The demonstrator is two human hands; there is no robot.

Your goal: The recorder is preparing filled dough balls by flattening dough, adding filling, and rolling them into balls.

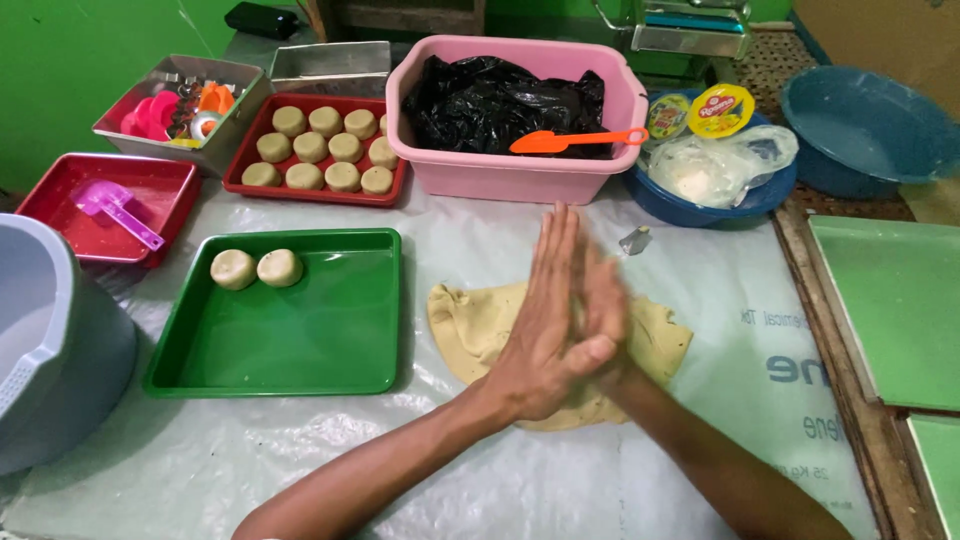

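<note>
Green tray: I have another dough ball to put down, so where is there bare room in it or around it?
The green tray is bare except two dough balls at its back left corner. The plastic sheet right of the dough slab is free. The back row is crowded.

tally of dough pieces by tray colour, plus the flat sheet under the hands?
Red tray, dough rounds: 10 visible
Green tray, dough rounds: 2
Flat dough sheet on the plastic sheet: 1
Total: 13
</note>
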